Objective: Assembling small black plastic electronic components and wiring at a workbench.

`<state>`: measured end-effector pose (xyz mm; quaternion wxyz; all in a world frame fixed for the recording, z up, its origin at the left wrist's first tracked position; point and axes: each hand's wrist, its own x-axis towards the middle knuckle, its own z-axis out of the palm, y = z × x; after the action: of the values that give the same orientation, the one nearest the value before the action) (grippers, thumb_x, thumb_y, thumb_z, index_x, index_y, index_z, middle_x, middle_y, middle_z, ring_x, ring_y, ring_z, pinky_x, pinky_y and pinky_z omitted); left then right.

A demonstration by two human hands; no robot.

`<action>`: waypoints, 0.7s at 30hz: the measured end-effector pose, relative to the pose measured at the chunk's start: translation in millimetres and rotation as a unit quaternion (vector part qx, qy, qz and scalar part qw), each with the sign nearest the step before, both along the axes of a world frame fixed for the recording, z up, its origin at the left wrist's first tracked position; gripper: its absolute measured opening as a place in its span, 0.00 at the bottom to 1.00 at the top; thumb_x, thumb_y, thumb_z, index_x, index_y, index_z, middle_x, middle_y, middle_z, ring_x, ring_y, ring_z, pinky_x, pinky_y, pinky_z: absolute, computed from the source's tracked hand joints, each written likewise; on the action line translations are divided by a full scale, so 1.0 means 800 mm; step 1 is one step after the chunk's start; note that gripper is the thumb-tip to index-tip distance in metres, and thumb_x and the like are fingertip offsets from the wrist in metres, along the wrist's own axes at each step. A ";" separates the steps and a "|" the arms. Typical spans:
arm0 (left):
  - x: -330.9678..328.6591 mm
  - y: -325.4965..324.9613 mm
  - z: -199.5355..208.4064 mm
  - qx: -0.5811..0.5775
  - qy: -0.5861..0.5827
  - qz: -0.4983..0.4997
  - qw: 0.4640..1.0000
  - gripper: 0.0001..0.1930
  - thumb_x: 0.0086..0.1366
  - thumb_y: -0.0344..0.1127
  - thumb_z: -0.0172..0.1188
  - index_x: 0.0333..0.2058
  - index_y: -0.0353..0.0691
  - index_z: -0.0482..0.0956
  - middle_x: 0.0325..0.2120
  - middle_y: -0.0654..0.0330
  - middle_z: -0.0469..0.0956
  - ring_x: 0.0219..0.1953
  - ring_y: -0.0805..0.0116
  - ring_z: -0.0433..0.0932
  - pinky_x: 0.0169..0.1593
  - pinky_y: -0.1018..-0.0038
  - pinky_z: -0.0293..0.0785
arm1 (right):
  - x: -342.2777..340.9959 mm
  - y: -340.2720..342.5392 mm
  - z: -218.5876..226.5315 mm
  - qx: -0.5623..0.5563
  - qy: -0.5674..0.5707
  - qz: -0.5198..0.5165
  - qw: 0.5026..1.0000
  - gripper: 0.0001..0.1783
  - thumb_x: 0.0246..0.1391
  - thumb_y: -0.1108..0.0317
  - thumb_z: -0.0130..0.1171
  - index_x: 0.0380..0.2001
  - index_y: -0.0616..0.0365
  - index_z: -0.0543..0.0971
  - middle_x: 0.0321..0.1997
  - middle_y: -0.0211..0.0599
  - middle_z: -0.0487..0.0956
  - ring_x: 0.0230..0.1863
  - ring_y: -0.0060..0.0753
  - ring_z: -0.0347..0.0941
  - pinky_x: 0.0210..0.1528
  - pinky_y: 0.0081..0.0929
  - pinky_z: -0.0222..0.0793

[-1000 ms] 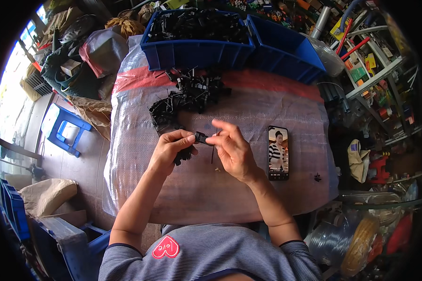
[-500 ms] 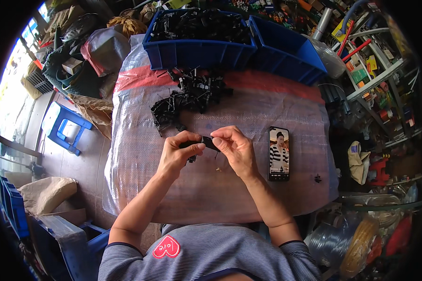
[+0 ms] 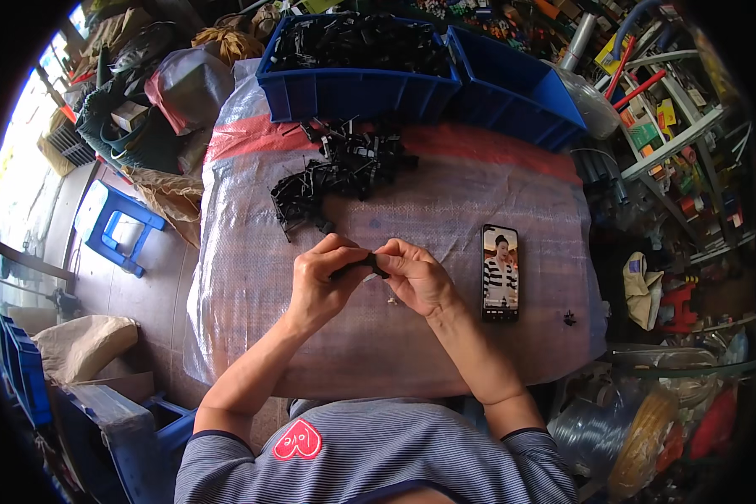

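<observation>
Between my two hands, over the middle of the covered table, is a small black plastic part (image 3: 371, 265); its exact kind cannot be made out. My left hand (image 3: 321, 275) is closed around one end, thumb and fingers pressed on it. The fingertips of my right hand (image 3: 417, 279) pinch the other end, so both hands nearly meet. Beyond them lies a loose pile of black plastic parts (image 3: 344, 164) with thin prongs sticking out. A few tiny pale bits (image 3: 392, 301) rest on the cover below my right hand.
A blue bin (image 3: 357, 94) heaped with black parts stands at the far edge, beside a second blue bin (image 3: 512, 99). To the right lie a phone (image 3: 500, 277) and a small black piece (image 3: 569, 318). A blue stool (image 3: 118, 227) stands on the floor at left.
My right hand has come in closer to the left, its fingertips now pinching the black part nearer my left thumb. The part has turned between my hands. The pile stays put.
</observation>
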<state>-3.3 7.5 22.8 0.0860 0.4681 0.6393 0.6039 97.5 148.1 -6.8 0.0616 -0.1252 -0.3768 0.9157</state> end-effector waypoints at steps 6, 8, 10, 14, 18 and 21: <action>0.000 0.003 -0.007 -0.002 -0.004 0.007 1.000 0.09 0.46 0.21 0.62 0.30 0.32 0.78 0.24 0.57 0.74 0.25 0.68 0.75 0.28 0.78 0.69 | -0.001 -0.003 -0.002 -0.033 -0.013 -0.017 0.999 0.02 0.51 0.73 0.56 0.28 0.58 0.73 0.29 0.29 0.75 0.32 0.16 0.69 0.37 0.12 0.64; -0.001 0.003 -0.008 0.002 -0.006 0.010 1.000 0.09 0.46 0.21 0.62 0.30 0.32 0.78 0.24 0.58 0.74 0.25 0.70 0.75 0.27 0.78 0.69 | -0.001 -0.003 -0.003 0.003 0.021 0.002 1.000 0.05 0.52 0.71 0.55 0.32 0.60 0.73 0.32 0.30 0.76 0.35 0.18 0.70 0.39 0.13 0.65; -0.008 0.003 -0.008 -0.032 -0.113 0.012 0.993 0.08 0.48 0.23 0.62 0.30 0.31 0.78 0.23 0.61 0.75 0.25 0.75 0.74 0.26 0.81 0.67 | 0.000 -0.004 0.016 0.175 0.013 -0.006 0.984 0.09 0.52 0.70 0.56 0.36 0.61 0.72 0.36 0.33 0.75 0.38 0.22 0.70 0.42 0.17 0.65; -0.039 -0.007 0.000 -0.108 -0.436 -0.007 0.894 0.06 0.53 0.31 0.62 0.28 0.36 0.78 0.19 0.63 0.75 0.20 0.79 0.72 0.24 0.84 0.64 | 0.010 -0.011 0.056 0.670 0.068 -0.020 0.739 0.23 0.44 0.71 0.62 0.45 0.65 0.69 0.43 0.41 0.73 0.44 0.36 0.70 0.47 0.26 0.66; -0.034 -0.002 -0.006 -0.118 -0.476 -0.045 0.870 0.06 0.53 0.33 0.61 0.26 0.37 0.78 0.18 0.63 0.75 0.19 0.77 0.72 0.23 0.83 0.64 | 0.010 -0.014 0.047 0.781 0.096 -0.097 0.609 0.28 0.37 0.74 0.63 0.45 0.65 0.69 0.40 0.43 0.72 0.41 0.43 0.70 0.43 0.32 0.68; -0.029 0.000 -0.014 -0.134 -0.490 -0.061 0.859 0.05 0.53 0.32 0.62 0.25 0.37 0.78 0.18 0.63 0.75 0.19 0.77 0.72 0.23 0.83 0.64 | 0.010 -0.018 0.042 0.813 0.057 -0.107 0.570 0.25 0.37 0.76 0.61 0.44 0.65 0.70 0.38 0.42 0.72 0.40 0.43 0.70 0.41 0.32 0.68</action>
<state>-26.2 7.5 11.9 0.4871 0.1337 0.5591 0.6575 105.5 133.3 27.0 0.2563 -0.0096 -0.9422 0.2157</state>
